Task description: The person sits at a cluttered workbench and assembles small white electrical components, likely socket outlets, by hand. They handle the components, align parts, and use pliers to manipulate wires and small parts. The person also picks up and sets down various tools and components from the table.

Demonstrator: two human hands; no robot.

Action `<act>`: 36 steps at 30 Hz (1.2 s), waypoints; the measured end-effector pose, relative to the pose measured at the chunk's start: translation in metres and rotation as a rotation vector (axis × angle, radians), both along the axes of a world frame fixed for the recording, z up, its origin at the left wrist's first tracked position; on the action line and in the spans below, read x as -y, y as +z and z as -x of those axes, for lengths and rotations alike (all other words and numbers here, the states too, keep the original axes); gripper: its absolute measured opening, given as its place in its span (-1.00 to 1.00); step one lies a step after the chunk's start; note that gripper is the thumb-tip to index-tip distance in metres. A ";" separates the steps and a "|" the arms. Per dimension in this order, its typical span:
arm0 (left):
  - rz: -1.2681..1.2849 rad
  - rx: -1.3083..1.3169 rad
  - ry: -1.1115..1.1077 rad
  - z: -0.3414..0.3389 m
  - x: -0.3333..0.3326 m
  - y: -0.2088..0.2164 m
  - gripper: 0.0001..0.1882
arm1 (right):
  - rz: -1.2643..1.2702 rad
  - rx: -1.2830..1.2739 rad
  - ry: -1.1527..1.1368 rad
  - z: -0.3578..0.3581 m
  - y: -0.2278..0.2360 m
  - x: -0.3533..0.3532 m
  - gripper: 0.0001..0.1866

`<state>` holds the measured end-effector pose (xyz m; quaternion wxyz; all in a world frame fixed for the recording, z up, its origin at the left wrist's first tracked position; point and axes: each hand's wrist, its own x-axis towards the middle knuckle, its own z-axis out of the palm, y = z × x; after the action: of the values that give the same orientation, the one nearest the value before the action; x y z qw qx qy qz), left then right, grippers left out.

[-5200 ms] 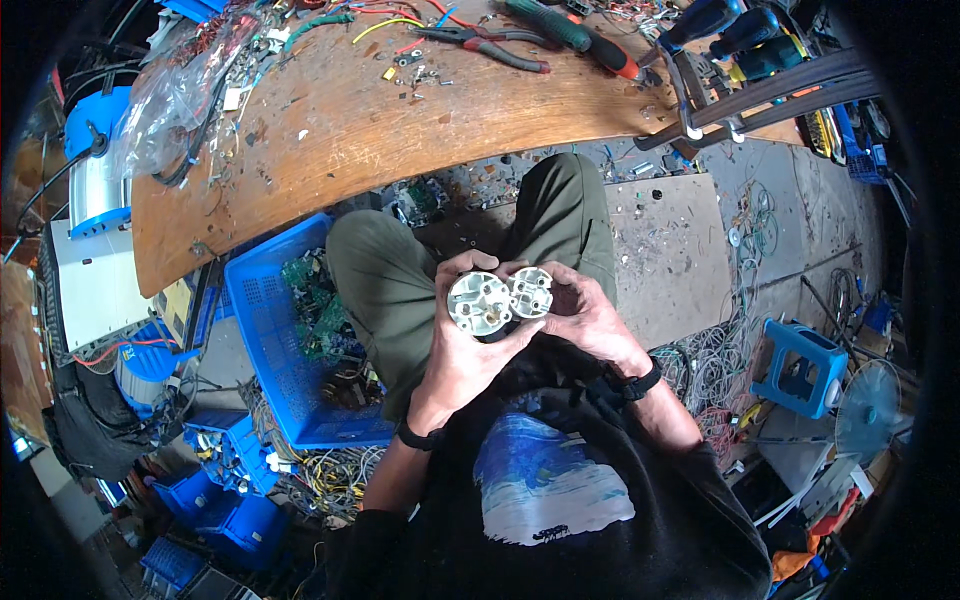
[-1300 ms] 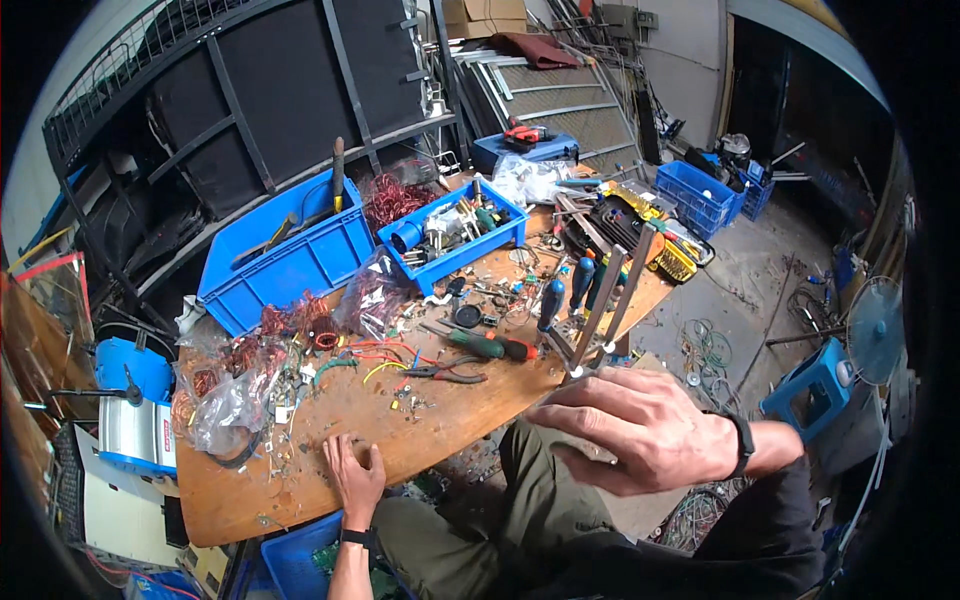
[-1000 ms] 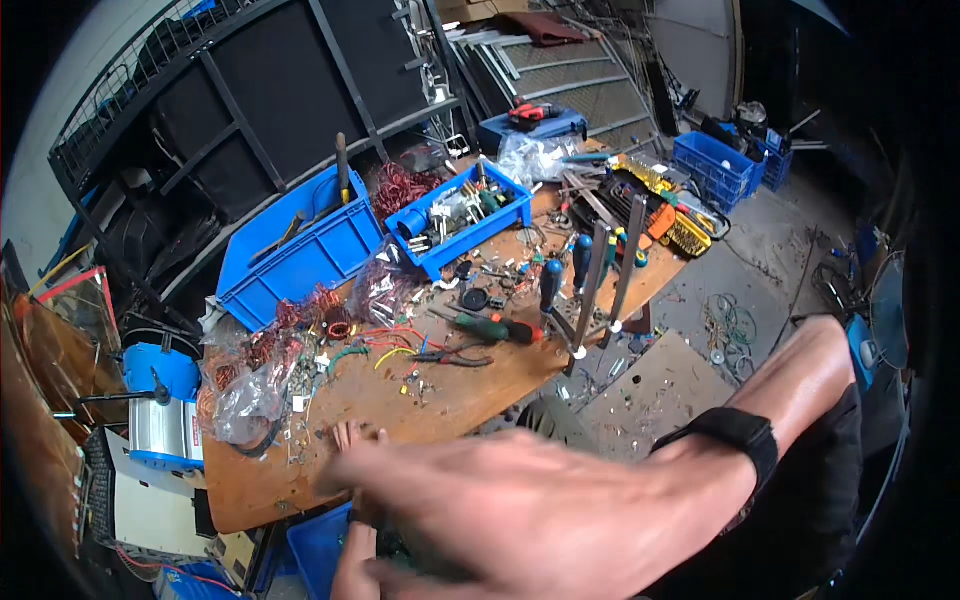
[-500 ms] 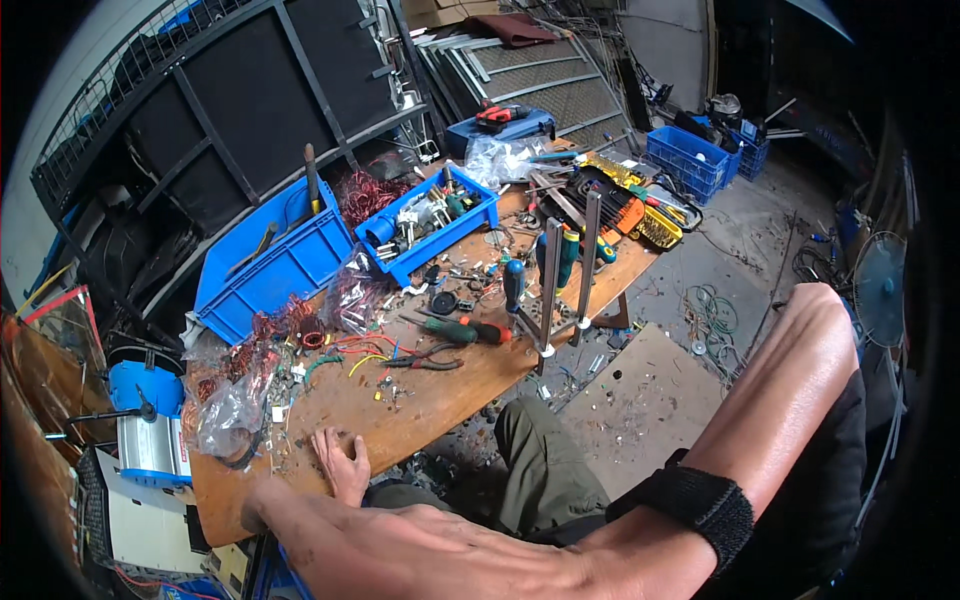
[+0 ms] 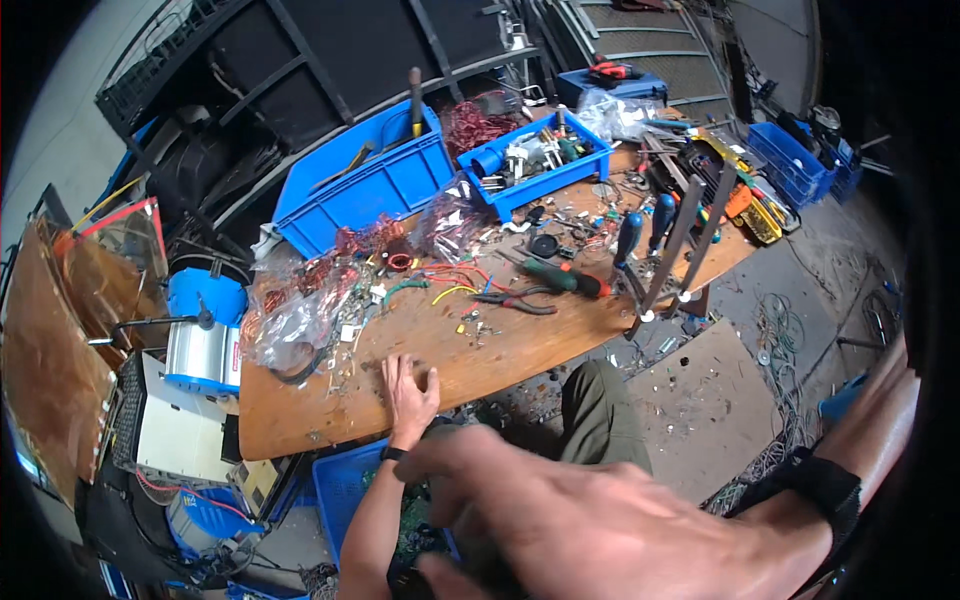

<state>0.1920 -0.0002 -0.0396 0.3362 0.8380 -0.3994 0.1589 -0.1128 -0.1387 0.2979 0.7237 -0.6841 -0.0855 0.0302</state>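
Note:
My left hand (image 5: 410,400) rests on the front edge of the wooden table (image 5: 400,350), its fingers stretched out and nothing in it; a black band circles the wrist. Large and blurred, my right hand (image 5: 600,525) is raised close to the camera at the lower middle, its fingers smeared by motion, so I cannot make out whether it holds anything. Below the hands, a blue crate (image 5: 345,490) with green pieces in it stands partly hidden by my left arm. Beyond my left hand lie pliers (image 5: 520,300) with dark handles and a green-handled tool (image 5: 555,275).
At the back stand a large blue bin (image 5: 370,190) and a small blue bin (image 5: 560,180) of metal parts. Upright metal bars (image 5: 675,245) rise at the table's right edge. Clear plastic bags (image 5: 295,325) and copper wire lie to the left.
The view has swung left and down, so the table sits further right and the blue crate below shows. My right hand has moved right, uncovering my left forearm. My left hand stays on the table.

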 end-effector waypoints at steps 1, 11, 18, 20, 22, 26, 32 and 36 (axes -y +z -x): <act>0.029 0.021 0.010 0.003 -0.001 0.001 -0.70 | 0.103 -0.088 -0.020 -0.005 0.015 -0.003 -0.66; 0.003 0.029 -0.010 -0.006 0.003 -0.009 -0.62 | 0.287 0.276 -0.232 0.003 -0.012 -0.030 -0.74; -0.024 0.047 0.034 -0.004 -0.019 0.002 -0.69 | 0.268 0.073 -0.059 -0.027 -0.007 -0.045 -0.64; -0.023 0.006 0.038 0.002 -0.013 0.007 -0.67 | 0.351 0.335 -0.288 -0.024 -0.037 -0.064 -0.63; -0.008 -0.011 0.010 -0.002 -0.001 0.002 -0.66 | 0.319 0.300 -0.239 -0.019 -0.040 -0.042 -0.63; 0.041 0.050 0.045 -0.006 -0.022 -0.012 -0.66 | 0.248 0.119 -0.148 -0.027 -0.063 -0.001 -0.67; 0.064 -0.028 0.014 -0.001 -0.014 0.008 -0.68 | 0.701 0.078 -0.852 -0.154 -0.218 0.109 -0.73; 0.100 -0.037 0.017 -0.004 -0.015 0.003 -0.66 | 0.808 0.006 -1.130 -0.236 -0.261 0.190 -0.70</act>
<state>0.1960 0.0148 -0.0370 0.3835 0.8262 -0.3777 0.1660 0.1235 -0.3287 0.0366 0.3169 -0.8397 0.2997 -0.3234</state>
